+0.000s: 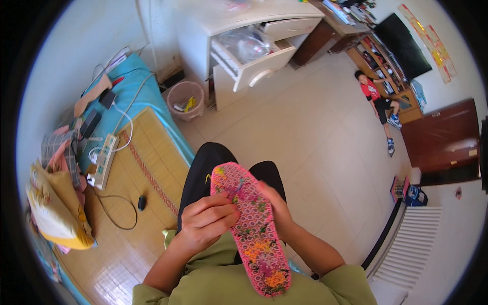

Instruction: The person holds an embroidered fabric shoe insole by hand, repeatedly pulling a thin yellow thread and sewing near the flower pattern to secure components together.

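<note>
A pink embroidered insole [254, 232] with yellow, orange, green and purple stitching lies slantwise above my lap, its lower end near my green shirt. My left hand [207, 221] is at its left edge, fingers bent over the patterned face near the upper half. Along the opposite edge, my right hand [276, 209] holds the insole with the thumb at the rim; its other fingers are hidden behind. Loose thread ends stick out of the stitching. Whether a needle is between my left fingertips cannot be made out.
A woven mat [152, 152] on the bed at left bears a power strip [105, 162] and cables. Ahead stand a waste bin [186, 100] and a cabinet with an open drawer [263, 72]. Across the room a person [375, 95] wears roller skates; a radiator [410, 248] is at right.
</note>
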Action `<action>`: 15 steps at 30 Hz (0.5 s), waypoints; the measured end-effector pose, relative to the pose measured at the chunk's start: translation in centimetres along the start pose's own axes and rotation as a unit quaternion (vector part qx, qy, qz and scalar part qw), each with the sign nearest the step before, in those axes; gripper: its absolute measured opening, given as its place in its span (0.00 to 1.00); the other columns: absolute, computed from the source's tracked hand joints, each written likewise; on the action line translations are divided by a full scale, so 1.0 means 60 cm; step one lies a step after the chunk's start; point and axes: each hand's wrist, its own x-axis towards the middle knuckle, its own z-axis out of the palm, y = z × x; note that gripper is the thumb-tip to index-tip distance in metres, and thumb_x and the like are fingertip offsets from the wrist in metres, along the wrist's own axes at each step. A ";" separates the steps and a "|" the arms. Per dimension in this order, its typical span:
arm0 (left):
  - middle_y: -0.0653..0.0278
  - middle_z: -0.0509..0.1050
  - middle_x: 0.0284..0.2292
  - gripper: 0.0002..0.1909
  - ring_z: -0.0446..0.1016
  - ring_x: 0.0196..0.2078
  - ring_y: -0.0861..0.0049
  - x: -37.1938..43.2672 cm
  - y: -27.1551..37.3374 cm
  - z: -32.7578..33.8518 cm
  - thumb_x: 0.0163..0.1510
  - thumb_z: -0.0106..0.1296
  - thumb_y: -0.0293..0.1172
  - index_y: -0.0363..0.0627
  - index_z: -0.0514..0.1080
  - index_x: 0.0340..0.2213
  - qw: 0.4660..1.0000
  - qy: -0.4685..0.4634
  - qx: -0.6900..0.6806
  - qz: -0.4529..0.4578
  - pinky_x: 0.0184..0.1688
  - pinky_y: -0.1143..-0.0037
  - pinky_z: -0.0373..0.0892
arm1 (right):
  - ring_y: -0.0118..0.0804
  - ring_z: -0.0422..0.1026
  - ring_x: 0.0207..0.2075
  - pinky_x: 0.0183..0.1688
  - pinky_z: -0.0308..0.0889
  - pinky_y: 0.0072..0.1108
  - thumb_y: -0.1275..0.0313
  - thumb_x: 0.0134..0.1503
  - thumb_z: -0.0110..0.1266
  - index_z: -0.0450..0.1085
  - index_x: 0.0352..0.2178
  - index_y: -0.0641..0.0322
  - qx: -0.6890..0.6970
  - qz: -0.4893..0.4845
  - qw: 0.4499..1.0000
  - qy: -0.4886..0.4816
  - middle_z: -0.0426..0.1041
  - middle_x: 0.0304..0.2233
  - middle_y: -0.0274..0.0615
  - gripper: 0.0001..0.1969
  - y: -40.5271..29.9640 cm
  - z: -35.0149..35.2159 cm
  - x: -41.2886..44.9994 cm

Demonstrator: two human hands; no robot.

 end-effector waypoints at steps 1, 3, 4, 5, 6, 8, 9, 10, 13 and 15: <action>0.64 0.71 0.25 0.08 0.71 0.30 0.70 0.000 0.000 0.001 0.31 0.54 0.19 0.40 0.73 0.21 1.000 -0.004 -0.008 0.007 0.35 0.73 0.72 | 0.30 0.66 0.41 0.45 0.61 0.22 0.64 0.56 0.36 0.56 0.47 0.64 0.016 0.030 0.999 0.007 0.65 0.42 0.40 0.19 -0.002 -0.007 0.002; 0.64 0.71 0.25 0.09 0.71 0.29 0.70 0.001 0.000 0.002 0.31 0.54 0.19 0.41 0.73 0.21 1.000 -0.022 0.006 -0.004 0.35 0.74 0.72 | 0.29 0.67 0.39 0.43 0.62 0.22 0.68 0.54 0.37 0.59 0.45 0.66 -0.008 0.028 1.000 -0.003 0.67 0.39 0.40 0.18 -0.006 -0.011 0.006; 0.64 0.71 0.25 0.09 0.71 0.29 0.70 0.001 0.001 0.004 0.31 0.54 0.19 0.41 0.73 0.21 1.000 -0.025 0.000 -0.001 0.35 0.74 0.72 | 0.29 0.67 0.39 0.43 0.62 0.22 0.68 0.54 0.37 0.59 0.45 0.66 -0.006 0.023 1.000 0.001 0.67 0.39 0.40 0.18 -0.005 -0.017 0.005; 0.66 0.71 0.24 0.09 0.71 0.29 0.72 0.002 0.001 0.005 0.29 0.54 0.21 0.42 0.72 0.20 1.000 -0.021 0.008 0.000 0.34 0.76 0.72 | 0.28 0.68 0.37 0.42 0.63 0.21 0.68 0.53 0.37 0.61 0.42 0.67 -0.015 0.050 0.999 -0.004 0.68 0.37 0.40 0.17 -0.002 -0.024 0.005; 0.67 0.71 0.24 0.09 0.71 0.29 0.74 0.002 0.001 0.005 0.27 0.54 0.23 0.42 0.72 0.20 1.000 -0.017 0.019 0.000 0.33 0.78 0.72 | 0.28 0.69 0.36 0.41 0.63 0.21 0.69 0.53 0.38 0.62 0.40 0.68 -0.024 0.078 0.997 -0.012 0.69 0.35 0.40 0.16 0.001 -0.029 0.005; 0.67 0.71 0.24 0.10 0.71 0.29 0.74 -0.004 0.002 0.003 0.27 0.54 0.22 0.42 0.72 0.20 0.999 -0.025 0.019 -0.003 0.33 0.78 0.72 | 0.28 0.69 0.34 0.40 0.64 0.21 0.69 0.53 0.38 0.64 0.38 0.68 0.002 0.106 0.994 0.010 0.70 0.33 0.40 0.15 0.007 -0.035 0.006; 0.67 0.71 0.24 0.10 0.71 0.29 0.74 -0.005 0.002 0.001 0.27 0.53 0.22 0.42 0.72 0.20 0.999 -0.032 0.022 -0.008 0.32 0.78 0.71 | 0.29 0.70 0.33 0.40 0.64 0.21 0.69 0.53 0.39 0.65 0.36 0.68 0.027 0.137 0.990 0.029 0.70 0.31 0.39 0.14 0.010 -0.035 0.006; 0.67 0.71 0.24 0.10 0.71 0.29 0.74 -0.006 0.002 0.001 0.27 0.53 0.22 0.42 0.72 0.20 0.999 -0.033 0.022 -0.007 0.32 0.78 0.71 | 0.29 0.70 0.33 0.40 0.64 0.21 0.69 0.53 0.39 0.65 0.36 0.68 0.028 0.135 0.990 0.028 0.70 0.31 0.39 0.14 0.011 -0.035 0.006; 0.67 0.71 0.24 0.11 0.71 0.29 0.73 -0.005 0.001 0.008 0.27 0.53 0.22 0.43 0.72 0.21 0.999 -0.038 0.008 -0.016 0.31 0.78 0.70 | 0.29 0.70 0.33 0.40 0.65 0.21 0.69 0.52 0.39 0.65 0.36 0.68 0.061 0.141 0.988 0.033 0.70 0.32 0.40 0.14 0.010 -0.037 0.003; 0.67 0.72 0.24 0.11 0.71 0.29 0.73 -0.001 0.001 0.018 0.27 0.53 0.22 0.43 0.72 0.21 0.999 -0.039 -0.002 -0.019 0.31 0.78 0.70 | 0.28 0.69 0.32 0.39 0.65 0.20 0.69 0.52 0.40 0.66 0.34 0.67 0.075 0.130 0.987 0.054 0.70 0.30 0.39 0.12 0.003 -0.038 -0.006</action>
